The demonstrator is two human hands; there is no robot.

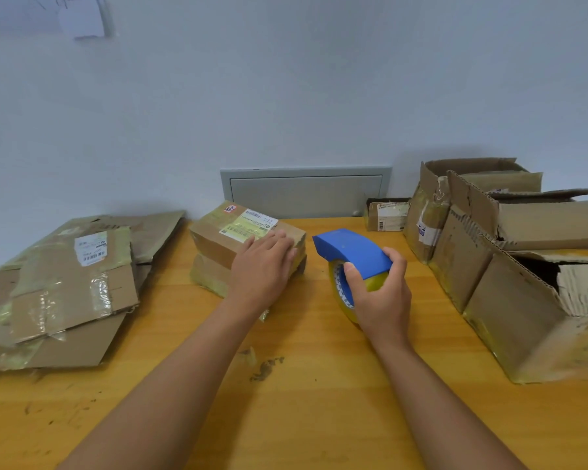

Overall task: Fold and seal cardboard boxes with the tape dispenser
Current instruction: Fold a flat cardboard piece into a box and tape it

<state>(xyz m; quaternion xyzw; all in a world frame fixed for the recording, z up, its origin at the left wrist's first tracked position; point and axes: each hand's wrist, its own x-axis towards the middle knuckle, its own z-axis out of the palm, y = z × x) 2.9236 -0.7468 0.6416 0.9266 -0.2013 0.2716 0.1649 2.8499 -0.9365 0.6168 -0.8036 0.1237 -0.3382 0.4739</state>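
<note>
Nearest, bare wooden table [302,418] w/ scuff marks. Right hand [381,300] at approx 1 o'clock grips the tape dispenser [352,254], fingers curled round its blue cover, roll standing on the table. Left hand [262,269] at 11 lies flat, fingers straight, pressing the top of a small closed box [218,245] w/ labels. Flattened boxes [72,286] stacked at 9; open boxes [510,266] at 3. Farther back, another small box [387,215] by the wall.
</note>
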